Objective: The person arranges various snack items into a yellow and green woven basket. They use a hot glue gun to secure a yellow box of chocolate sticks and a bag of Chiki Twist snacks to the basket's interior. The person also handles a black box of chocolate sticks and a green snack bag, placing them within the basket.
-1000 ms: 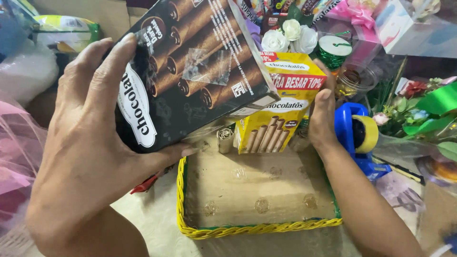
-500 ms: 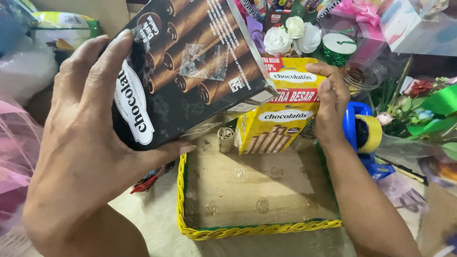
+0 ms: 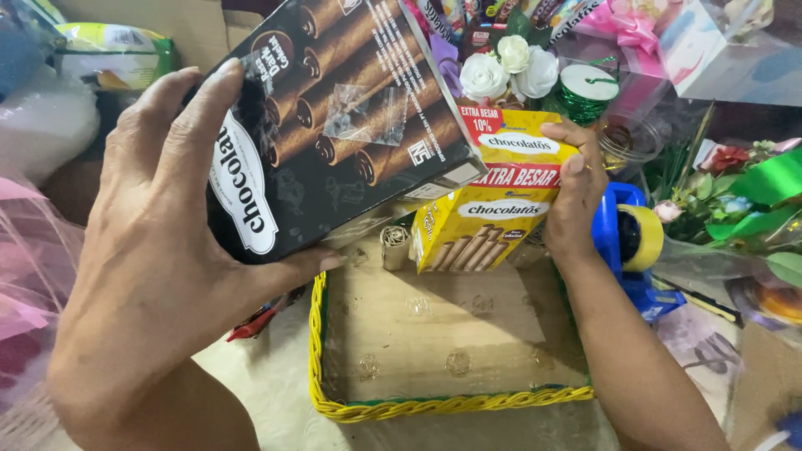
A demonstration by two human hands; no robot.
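My left hand (image 3: 167,250) grips a large black box of chocolate wafer rolls (image 3: 342,117), held tilted up close to the camera. My right hand (image 3: 576,196) holds a smaller yellow box of wafer rolls (image 3: 489,209) by its right side, standing it upright at the far edge of a yellow woven basket tray (image 3: 418,407). The tray has a cardboard floor (image 3: 443,326). A small paper roll (image 3: 394,246) stands at the tray's far left corner, just left of the yellow box.
A blue tape dispenser with a yellow tape roll (image 3: 631,242) sits right of my right wrist. White artificial roses (image 3: 510,71), a green ribbon spool (image 3: 587,90) and pink bows (image 3: 631,29) crowd the back. Green ribbon and flowers (image 3: 752,200) lie at right; pink netting (image 3: 33,276) at left.
My right hand has risen from the lower side of the yellow box to grip it higher, and the box now stands more upright. The black box stays held up.
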